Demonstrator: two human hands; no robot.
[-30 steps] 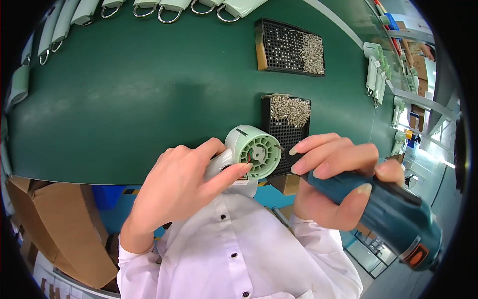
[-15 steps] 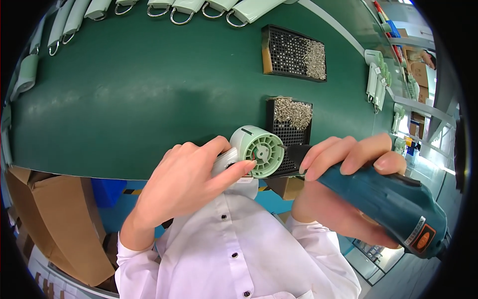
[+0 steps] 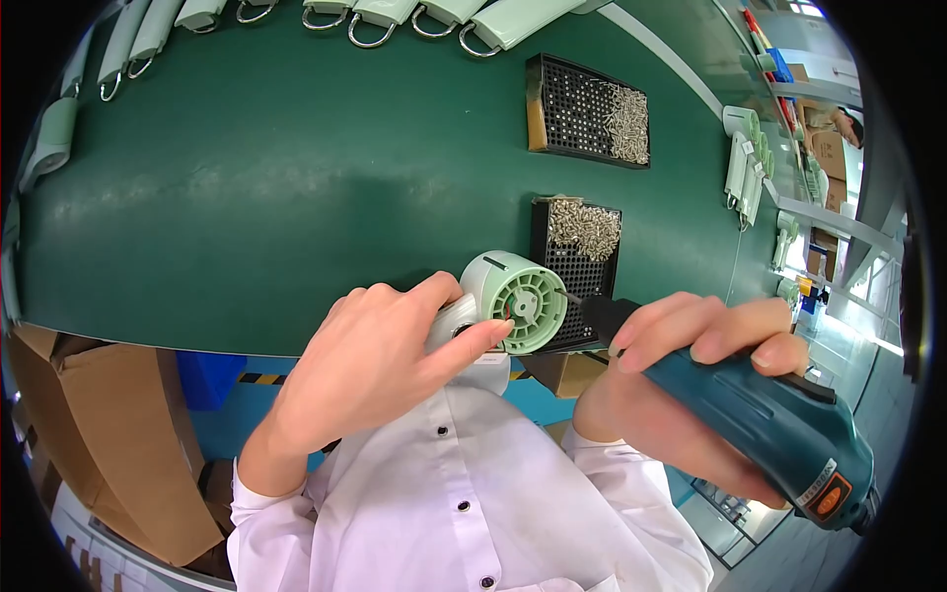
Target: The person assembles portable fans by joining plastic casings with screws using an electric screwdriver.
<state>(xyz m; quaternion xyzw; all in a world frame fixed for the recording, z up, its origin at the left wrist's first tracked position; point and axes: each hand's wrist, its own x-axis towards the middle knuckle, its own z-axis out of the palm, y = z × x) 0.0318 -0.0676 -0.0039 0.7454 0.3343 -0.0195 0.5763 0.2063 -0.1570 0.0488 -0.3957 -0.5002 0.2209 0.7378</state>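
Note:
My left hand [image 3: 380, 345] is closed round a pale green round housing [image 3: 528, 307] at the table's near edge, its ribbed open end turned to the right. Bits of red and green wire show inside that end, close to my thumb. In my right hand [image 3: 691, 365] I grip a dark teal electric screwdriver [image 3: 750, 414], its black nose pointing left. The bit reaches the right rim of the housing; whether a screw sits under it is too small to tell. Just behind stands a black perforated tray [image 3: 577, 281] with small silver screws heaped at its far end.
Another black tray [image 3: 572, 109] of screws lies farther back. Pale green handles with metal loops [image 3: 483, 35] line the far edge, and more green parts [image 3: 745, 168] stand at the right. Below the green table [image 3: 247, 217] at left are a cardboard box [image 3: 128, 424] and a blue bin [image 3: 209, 378].
The screwdriver has swung slightly, its rear end lower and a little to the left. Its tip stays at the housing's rim. My left hand keeps its hold on the housing.

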